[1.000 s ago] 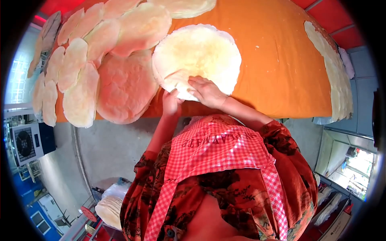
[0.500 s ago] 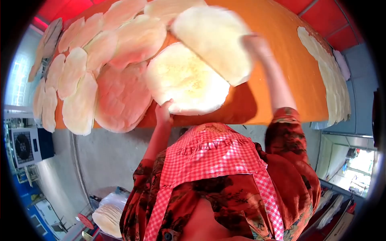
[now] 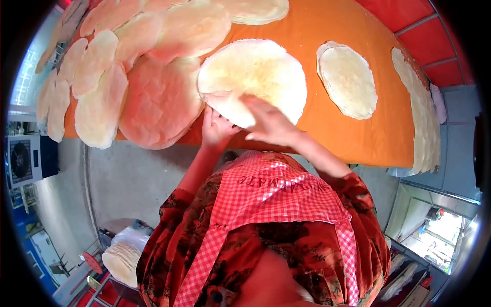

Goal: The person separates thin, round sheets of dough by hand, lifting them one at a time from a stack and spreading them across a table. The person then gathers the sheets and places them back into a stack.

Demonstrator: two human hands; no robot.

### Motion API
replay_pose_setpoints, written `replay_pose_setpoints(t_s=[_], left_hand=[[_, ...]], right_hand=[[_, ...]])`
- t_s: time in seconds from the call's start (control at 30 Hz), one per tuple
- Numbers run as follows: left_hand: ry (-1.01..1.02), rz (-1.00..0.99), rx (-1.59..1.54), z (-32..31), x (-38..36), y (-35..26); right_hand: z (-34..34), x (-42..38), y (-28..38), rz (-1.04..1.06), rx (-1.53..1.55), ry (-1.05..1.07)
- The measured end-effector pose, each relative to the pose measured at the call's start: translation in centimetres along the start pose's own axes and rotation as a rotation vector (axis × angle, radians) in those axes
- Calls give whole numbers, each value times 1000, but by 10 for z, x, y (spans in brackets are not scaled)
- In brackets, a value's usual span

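Note:
A large, round, pale flatbread sheet (image 3: 266,66) lies in front of me on the orange cloth (image 3: 327,138), its surface speckled light brown. My left hand (image 3: 217,125) is at its near left edge, palm turned up, fingers spread and partly hidden under the rim. Over the near edge reaches my right hand (image 3: 268,120), fingers stretched onto the sheet and thumb held apart; the fingertips are slightly blurred. Between the hands the rim looks raised or folded. To the right lies a separate oval flatbread (image 3: 348,81), apparently more than one layer thick.
Overlapping flatbreads (image 3: 194,28) cover the cloth's left side, with a reddish-lit one (image 3: 161,102) beside my left hand. A row of sheets (image 3: 422,112) lines the far right edge. Below left stands a stack of flatbreads (image 3: 123,261). Red tiles (image 3: 424,38) border the back right.
The sheet my right hand held raised has been laid down to the right and let go. My right hand has come back to the middle sheet's near edge. The view has shifted slightly.

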State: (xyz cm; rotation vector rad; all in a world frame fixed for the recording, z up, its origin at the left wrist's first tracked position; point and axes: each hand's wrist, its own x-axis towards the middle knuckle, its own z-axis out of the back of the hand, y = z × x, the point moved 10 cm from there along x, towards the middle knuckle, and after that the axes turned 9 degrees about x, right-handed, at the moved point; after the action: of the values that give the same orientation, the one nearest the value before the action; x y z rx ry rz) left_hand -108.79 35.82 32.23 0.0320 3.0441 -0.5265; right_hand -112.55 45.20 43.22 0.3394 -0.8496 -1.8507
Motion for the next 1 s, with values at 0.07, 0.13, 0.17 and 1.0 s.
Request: replay_pose_setpoints(t_s=[0.07, 0.13, 0.17, 1.0], left_hand=[[-46, -2, 92, 5, 0, -1], [-91, 42, 203, 16, 0, 3], [-53, 40, 188, 4, -1, 2], [-356, -85, 438, 39, 7, 0]], right_hand=[[-23, 7, -12, -104, 112, -14], [-23, 16, -37, -233, 396, -65], [-17, 17, -44, -276, 504, -62], [-14, 29, -36, -298, -42, -120]])
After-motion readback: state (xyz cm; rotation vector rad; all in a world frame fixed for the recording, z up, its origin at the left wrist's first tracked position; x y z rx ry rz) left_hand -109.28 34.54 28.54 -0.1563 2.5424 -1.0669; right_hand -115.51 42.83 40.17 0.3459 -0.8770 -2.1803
